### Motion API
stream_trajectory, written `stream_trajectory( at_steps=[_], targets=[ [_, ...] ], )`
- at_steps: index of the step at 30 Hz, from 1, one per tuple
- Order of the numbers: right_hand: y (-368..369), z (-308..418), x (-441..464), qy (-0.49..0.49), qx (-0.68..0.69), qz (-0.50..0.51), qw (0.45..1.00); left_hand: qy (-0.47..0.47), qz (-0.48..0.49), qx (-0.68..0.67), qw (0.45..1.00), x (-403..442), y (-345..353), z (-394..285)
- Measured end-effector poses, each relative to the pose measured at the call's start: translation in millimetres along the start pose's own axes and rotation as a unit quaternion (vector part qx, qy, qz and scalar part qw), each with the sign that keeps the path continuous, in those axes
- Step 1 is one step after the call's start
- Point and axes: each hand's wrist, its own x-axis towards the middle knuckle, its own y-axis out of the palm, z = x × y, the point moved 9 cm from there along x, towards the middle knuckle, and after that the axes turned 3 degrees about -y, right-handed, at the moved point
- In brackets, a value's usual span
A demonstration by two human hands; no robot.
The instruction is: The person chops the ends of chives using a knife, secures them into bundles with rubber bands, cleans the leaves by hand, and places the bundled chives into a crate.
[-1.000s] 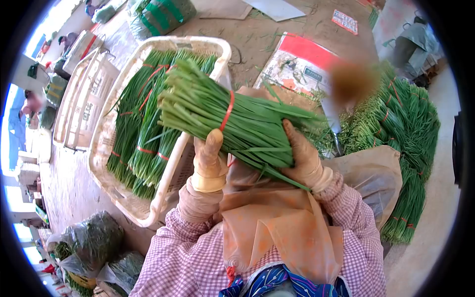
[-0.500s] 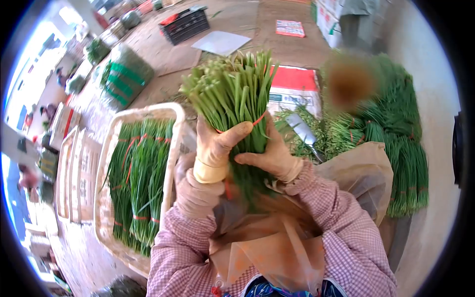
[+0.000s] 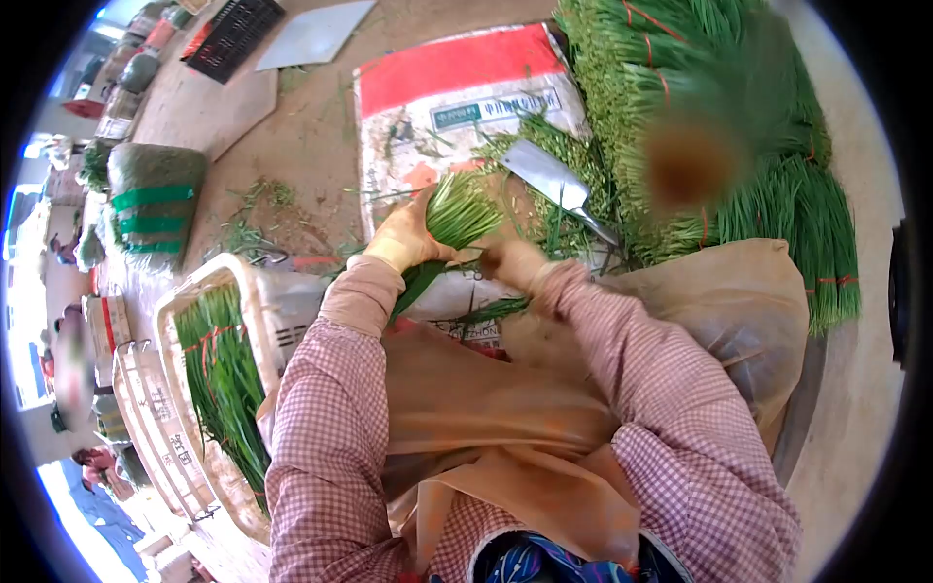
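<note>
In my gloved left hand (image 3: 403, 233) is a bunch of garlic chives (image 3: 463, 208), cut pale stalk ends pointing up and away, dark leaves hanging below the wrist. The fingers wrap round its left side. My gloved right hand (image 3: 515, 262) is just right of the bunch's lower part, smeared by motion, so its fingers are unclear. Beyond the hands lies a red and white printed sack (image 3: 457, 83) strewn with green trimmings. A broad-bladed knife (image 3: 549, 173) rests on the trimmings at the sack's right, its handle toward me.
Banded chive bundles (image 3: 777, 204) are piled along the right wall. At left stands a white plastic basket (image 3: 255, 291) holding tied bundles. Farther off are a green-taped bale (image 3: 155, 204), a black crate (image 3: 233, 39) and a white board (image 3: 316, 35). A brown apron (image 3: 505, 389) covers my lap.
My view has shifted right and down, toward the sack and knife. Both hands held the upright bunch before; now the left holds it lower and my right hand has come off its side.
</note>
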Motion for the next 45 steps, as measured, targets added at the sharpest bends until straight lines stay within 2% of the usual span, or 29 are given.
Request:
stream_trajectory(
  at_steps=[1, 3, 5, 8, 11, 13, 15, 16, 17, 19, 20, 22, 24, 25, 27, 28, 30, 31, 33, 34, 35, 36, 37, 39, 40, 41, 43, 44, 45],
  targets=[
    [-37, -35, -8, 0.098, -0.005, -0.140, 0.985, 0.011, -0.004, -0.004, 1.000, 13, 17, 7],
    [-97, -81, -38, 0.145, -0.078, -0.261, 0.951, -0.036, 0.031, -0.018, 0.999, 31, 48, 24],
    [-120, -112, -46, 0.255, -0.232, -0.199, 0.917, -0.063, 0.032, -0.064, 0.995, 44, 67, 36],
    [-107, -151, -34, 0.271, -0.260, -0.089, 0.923, -0.048, 0.032, -0.078, 0.995, 62, 87, 44],
    [-91, -178, -13, 0.265, -0.306, -0.055, 0.913, -0.045, 0.037, -0.076, 0.995, 78, 94, 55],
    [-95, -177, -11, 0.297, -0.283, -0.018, 0.912, -0.052, 0.047, -0.072, 0.995, 83, 95, 58],
    [-116, -166, -13, 0.276, -0.218, -0.138, 0.926, -0.055, 0.049, -0.056, 0.996, 87, 91, 60],
    [-128, -164, -18, 0.211, -0.128, -0.236, 0.940, -0.058, 0.050, -0.062, 0.995, 90, 90, 63],
    [-138, -168, -20, 0.191, -0.046, -0.295, 0.935, -0.060, 0.051, -0.064, 0.995, 91, 90, 65],
    [-150, -152, -20, 0.195, 0.047, -0.293, 0.935, -0.091, 0.056, -0.034, 0.994, 91, 86, 70],
    [-148, -150, -18, 0.194, 0.046, -0.292, 0.935, -0.086, 0.051, -0.035, 0.994, 91, 84, 72],
    [-148, -140, -25, 0.167, 0.129, -0.382, 0.900, -0.083, 0.039, -0.041, 0.995, 89, 78, 71],
    [-116, -125, -19, 0.130, 0.100, -0.394, 0.904, -0.081, 0.030, -0.046, 0.995, 85, 73, 68],
    [-85, -117, -1, 0.136, 0.009, -0.253, 0.958, -0.095, 0.045, -0.042, 0.994, 86, 74, 69],
    [-51, -87, 4, 0.041, -0.043, -0.171, 0.983, -0.107, 0.060, -0.036, 0.992, 87, 76, 72],
    [-56, -77, 5, 0.041, -0.042, -0.169, 0.984, -0.090, 0.065, -0.047, 0.993, 86, 80, 75],
    [-63, -96, -5, 0.196, 0.169, -0.202, 0.945, -0.099, 0.053, -0.046, 0.993, 76, 77, 75],
    [-72, -101, -1, 0.097, 0.203, -0.334, 0.915, -0.103, 0.057, -0.048, 0.992, 74, 78, 75],
    [-75, -109, -5, 0.118, 0.188, -0.382, 0.897, -0.084, 0.038, -0.051, 0.994, 80, 72, 70],
    [-67, -97, 2, 0.092, 0.070, -0.283, 0.952, -0.101, 0.051, -0.034, 0.993, 82, 75, 69],
    [-53, -88, 7, 0.065, -0.051, -0.177, 0.981, -0.099, 0.049, -0.035, 0.993, 85, 74, 67],
    [-43, -93, 10, 0.097, -0.044, -0.117, 0.987, -0.092, 0.052, -0.041, 0.994, 85, 77, 65],
    [-42, -96, 8, 0.096, -0.043, -0.111, 0.988, -0.090, 0.057, -0.047, 0.993, 82, 81, 66],
    [-68, -104, 4, 0.069, 0.085, -0.240, 0.964, -0.097, 0.049, -0.074, 0.991, 82, 81, 67],
    [-79, -103, -1, 0.091, 0.112, -0.305, 0.941, -0.105, 0.072, -0.057, 0.990, 84, 85, 67],
    [-72, -105, -1, 0.092, 0.112, -0.298, 0.944, -0.114, 0.097, -0.042, 0.988, 83, 89, 66],
    [-65, -98, 3, 0.097, -0.016, -0.253, 0.962, -0.124, 0.094, -0.045, 0.987, 81, 90, 64],
    [-53, -81, 2, 0.020, -0.055, -0.195, 0.979, -0.110, 0.081, -0.041, 0.990, 85, 100, 69],
    [-54, -82, 1, 0.021, -0.057, -0.193, 0.979, -0.096, 0.070, -0.038, 0.992, 86, 102, 66]
  ],
)
